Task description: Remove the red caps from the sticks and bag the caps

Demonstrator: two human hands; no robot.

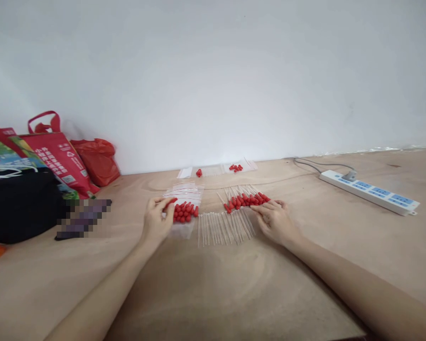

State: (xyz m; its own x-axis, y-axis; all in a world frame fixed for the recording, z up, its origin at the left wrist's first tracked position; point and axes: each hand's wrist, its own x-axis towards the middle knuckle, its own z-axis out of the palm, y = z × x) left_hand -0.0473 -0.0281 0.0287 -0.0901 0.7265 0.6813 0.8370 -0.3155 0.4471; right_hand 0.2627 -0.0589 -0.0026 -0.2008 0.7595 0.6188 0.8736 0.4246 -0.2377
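Note:
Between the thumb and fingers of my left hand (pixel 157 219) is a small red cap (pixel 172 201), pinched above the left edge of a pile. The pile of red caps (pixel 184 212) lies on a clear zip bag (pixel 184 190). My right hand (pixel 275 220) lies with fingers stretched at the right end of a row of red-tipped sticks (pixel 246 201), touching or very near their tips; contact is partly hidden. Just in front of that row, thin pale sticks (pixel 223 228) without red tips lie side by side, between my two hands.
Near the wall, small red pieces (pixel 236 168) lie on clear bags (pixel 218 169). A white power strip (pixel 369 192) with a plugged-in cord is at right. Red shopping bags (pixel 60 158), a black bag (pixel 21 206) and a pixelated dark object (pixel 83 219) are at left on the wooden table (pixel 230 293).

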